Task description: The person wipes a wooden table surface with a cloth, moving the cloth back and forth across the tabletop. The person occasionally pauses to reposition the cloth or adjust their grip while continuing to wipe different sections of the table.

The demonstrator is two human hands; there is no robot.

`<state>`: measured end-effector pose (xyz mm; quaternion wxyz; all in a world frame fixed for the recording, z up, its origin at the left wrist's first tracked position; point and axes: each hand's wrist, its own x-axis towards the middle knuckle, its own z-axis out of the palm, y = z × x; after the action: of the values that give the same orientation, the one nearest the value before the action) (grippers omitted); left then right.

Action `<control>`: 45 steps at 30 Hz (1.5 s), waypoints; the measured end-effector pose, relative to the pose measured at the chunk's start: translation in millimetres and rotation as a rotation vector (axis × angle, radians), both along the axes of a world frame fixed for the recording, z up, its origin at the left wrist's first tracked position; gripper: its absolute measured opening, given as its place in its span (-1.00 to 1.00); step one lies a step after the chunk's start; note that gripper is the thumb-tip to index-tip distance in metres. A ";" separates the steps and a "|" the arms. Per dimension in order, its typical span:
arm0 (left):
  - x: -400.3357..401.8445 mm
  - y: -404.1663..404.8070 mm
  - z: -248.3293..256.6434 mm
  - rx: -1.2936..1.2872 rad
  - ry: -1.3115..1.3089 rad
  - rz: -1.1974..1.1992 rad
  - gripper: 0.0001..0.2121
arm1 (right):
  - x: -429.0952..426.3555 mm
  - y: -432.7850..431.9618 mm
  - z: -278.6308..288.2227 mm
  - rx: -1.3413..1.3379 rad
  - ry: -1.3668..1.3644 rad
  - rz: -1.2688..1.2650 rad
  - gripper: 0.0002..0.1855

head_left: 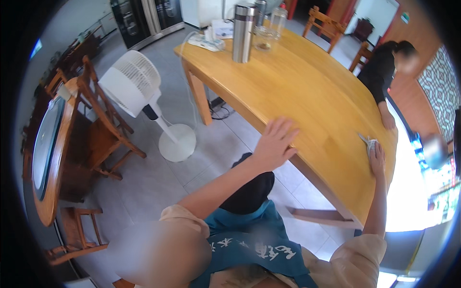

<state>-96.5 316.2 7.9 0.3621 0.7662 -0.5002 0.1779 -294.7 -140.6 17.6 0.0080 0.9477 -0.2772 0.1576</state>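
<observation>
My right hand lies on a small, pale crumpled cloth, pressing it against the wooden table near its right end. Part of the cloth is hidden beneath the fingers. My left hand is at the table's near edge, palm down with fingers somewhat apart and nothing held. Whether it touches the edge I cannot tell. Below my arms is a blue apron bearing white writing.
A steel vacuum flask, a glass jar, a clear bottle and a tissue pack stand at the table's far left. A white pedestal fan and wooden chair are left. A person leans over the far side.
</observation>
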 end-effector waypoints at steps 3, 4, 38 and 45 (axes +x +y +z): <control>-15.0 27.6 -29.4 0.016 0.132 0.036 -0.32 | -63.4 39.7 12.4 0.044 0.030 -0.064 -0.46; -23.9 31.7 -45.7 0.082 0.115 0.134 -0.30 | -80.8 49.5 13.1 0.021 0.037 -0.093 -0.46; -26.9 27.4 -84.3 0.326 0.228 0.204 -0.74 | 369.6 247.7 11.7 0.008 0.121 0.548 -0.33; -28.7 20.9 -107.0 0.460 0.032 0.212 -0.73 | 407.3 340.4 21.9 0.076 0.177 0.575 -0.28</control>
<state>-125.3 337.1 -99.1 0.1654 0.8794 -0.4385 0.0840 112.6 199.8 39.5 -0.0485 0.9970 -0.0014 0.0597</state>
